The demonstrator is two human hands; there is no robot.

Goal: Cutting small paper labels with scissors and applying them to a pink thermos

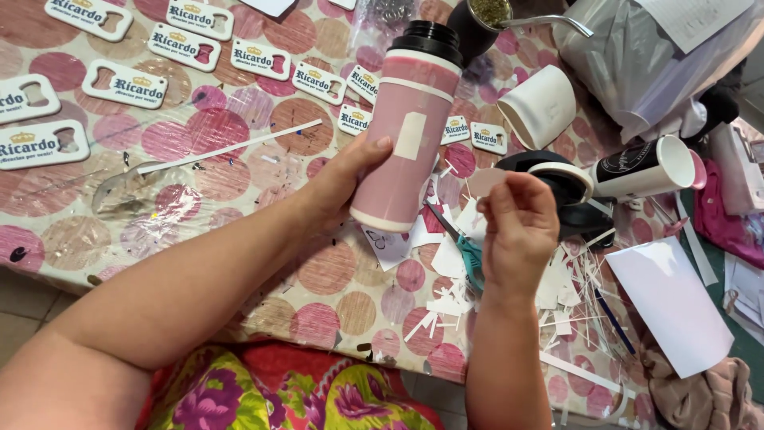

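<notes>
Table (263,159) — covered with a cloth of pink and brown dots, littered with paper offcuts.

Pink bottle (407,127) — tall, cylindrical, black screw cap, pale rectangular patch on its side; held tilted above the middle of the table.

Left hand (344,179) — fingers wrapped round the lower part of the bottle, thumb on its front.

Right hand (519,227) — raised just beside the bottle's base, fingers curled inward and pinched; whether they grip anything cannot be told.

White sheet (672,302) — lying flat at the right edge.

White cup (541,105) — on its side, behind the right hand.

White bottle-opener tags (127,84) — rows across the far left.

Teal-handled scissors (469,256) — among the scraps, below the right hand.
</notes>
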